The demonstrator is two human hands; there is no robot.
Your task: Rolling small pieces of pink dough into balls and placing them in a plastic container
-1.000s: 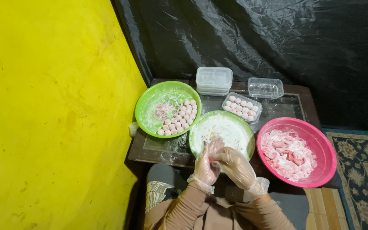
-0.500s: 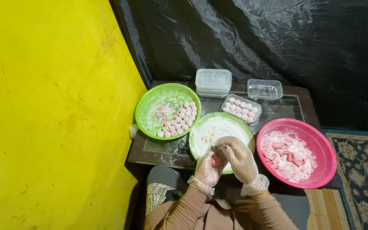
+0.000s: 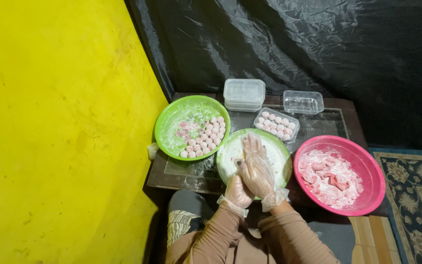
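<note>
Now, gloved palms pressed together over the floured green plate (image 3: 230,154).

Since a moment ago the right hand (image 3: 259,168) has slid forward over the left hand (image 3: 239,188), fingers extended flat; anything rolled between them is hidden. Pink balls (image 3: 203,139) fill the green bowl (image 3: 172,120) left of that plate.

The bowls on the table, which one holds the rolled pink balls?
The large green bowl at the far left, by the yellow wall. The smaller green bowl under the hands holds white powder, and the pink bowl holds unshaped pink pieces.
</note>
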